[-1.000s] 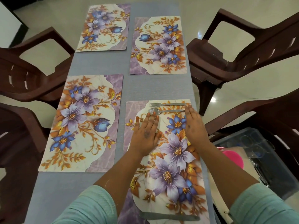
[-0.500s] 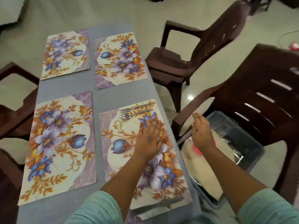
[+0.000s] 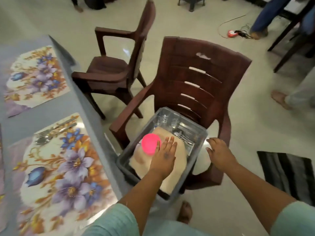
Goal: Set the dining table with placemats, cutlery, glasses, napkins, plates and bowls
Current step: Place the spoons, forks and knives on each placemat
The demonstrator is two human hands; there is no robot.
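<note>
While your left hand [image 3: 165, 155] lies flat over the grey plastic bin [image 3: 194, 165] on the near brown chair [image 3: 196, 79], its fingers [image 3: 170, 142] are straight and close together, holding nothing, above a beige cloth or napkin stack [image 3: 172, 178] and just beside a pink round bowl [image 3: 150, 144] inside the bin. Your right hand [image 3: 219, 153] hovers at the bin's right rim, fingers loosely extended and slightly spread, gripping nothing; whether it touches the rim cannot be told. Cutlery [image 3: 183, 136] and what look like clear glasses [image 3: 166, 119] lie at the far end of the bin, blurred. On the grey bench [image 3: 81, 103] to your left, the near floral placemat [image 3: 63, 166] carries a fork [image 3: 54, 129] and a spoon [image 3: 46, 139] side by side along its far edge. A second floral placemat [image 3: 35, 79] lies farther along the bench, bare. A second brown chair [image 3: 117, 63] stands beyond the first, beside the bench. A dark striped mat [image 3: 288, 174] lies on the floor at right.
</note>
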